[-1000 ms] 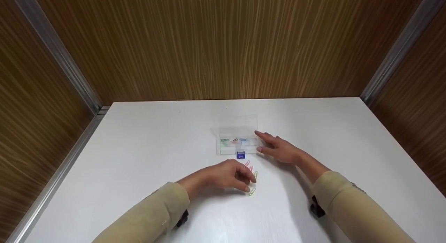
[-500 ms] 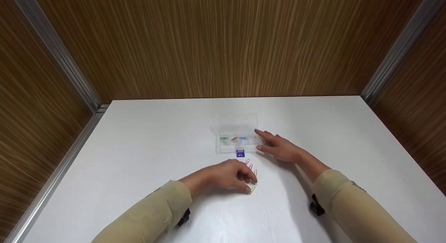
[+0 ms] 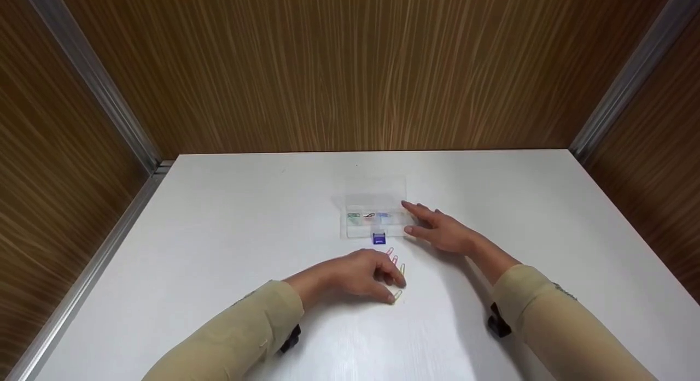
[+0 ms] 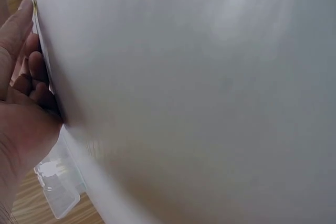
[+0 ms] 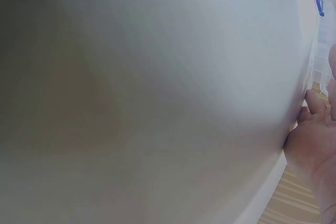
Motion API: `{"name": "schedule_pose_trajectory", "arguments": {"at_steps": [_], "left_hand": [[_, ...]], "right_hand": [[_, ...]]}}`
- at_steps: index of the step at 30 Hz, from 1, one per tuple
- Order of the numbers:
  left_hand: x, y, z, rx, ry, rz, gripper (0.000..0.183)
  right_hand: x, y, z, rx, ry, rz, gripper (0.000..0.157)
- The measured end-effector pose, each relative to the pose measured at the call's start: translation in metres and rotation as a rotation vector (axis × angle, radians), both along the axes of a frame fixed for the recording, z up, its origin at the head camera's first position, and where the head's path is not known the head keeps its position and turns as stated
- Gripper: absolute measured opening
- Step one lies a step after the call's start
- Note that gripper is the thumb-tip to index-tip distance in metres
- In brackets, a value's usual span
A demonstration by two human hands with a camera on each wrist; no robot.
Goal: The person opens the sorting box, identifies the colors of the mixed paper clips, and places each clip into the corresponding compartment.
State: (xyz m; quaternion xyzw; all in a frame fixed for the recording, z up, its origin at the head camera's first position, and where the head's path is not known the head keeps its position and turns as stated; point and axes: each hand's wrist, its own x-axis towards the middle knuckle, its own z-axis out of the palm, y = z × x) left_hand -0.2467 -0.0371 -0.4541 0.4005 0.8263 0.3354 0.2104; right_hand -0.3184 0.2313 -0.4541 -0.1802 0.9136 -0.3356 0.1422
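Over the white table, my left hand (image 3: 361, 274) reaches in with bent fingers and a gap between thumb and index finger. Its thumb tip meets the end of a yellow paper clip (image 3: 398, 295) lying on the table; the index fingertip is just beyond. Another yellowish clip (image 3: 403, 268) and two pink paper clips (image 3: 392, 255) lie farther up. A clear plastic box (image 3: 358, 232) stands with its lid raised and a blue latch (image 3: 379, 238) in front. Green, dark and blue clips sit in its compartments. My right hand (image 3: 445, 233), fingers extended, rests against the box's right side.
Wood-patterned panels (image 3: 372, 69) enclose the white table (image 3: 219, 222) at the back and sides. A metal rail (image 3: 104, 239) runs along the left edge.
My left hand has shifted slightly toward the near yellow clip, and its thumb now meets the clip's end. The right hand and the box hold their places.
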Motion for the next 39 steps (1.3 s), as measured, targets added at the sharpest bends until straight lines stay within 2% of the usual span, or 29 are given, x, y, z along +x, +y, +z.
{"name": "schedule_pose_trajectory", "arguments": {"at_steps": [12, 22, 33, 39], "left_hand": [[0.0008, 0.0016, 0.0004, -0.027, 0.008, 0.010, 0.029], [0.0016, 0.0026, 0.0020, -0.031, 0.032, -0.016, 0.024], [-0.0016, 0.0021, -0.0006, 0.020, -0.044, 0.006, 0.020], [-0.0007, 0.0000, -0.0008, 0.061, -0.070, 0.031, 0.009]], "right_hand": [[0.0020, 0.0013, 0.0009, -0.041, 0.017, 0.015, 0.072], [0.0011, 0.0036, -0.0012, -0.024, 0.017, 0.014, 0.074], [0.0011, 0.0024, -0.0020, -0.021, 0.010, 0.002, 0.075], [0.0018, 0.0018, -0.0005, -0.035, 0.016, 0.004, 0.074]]}}
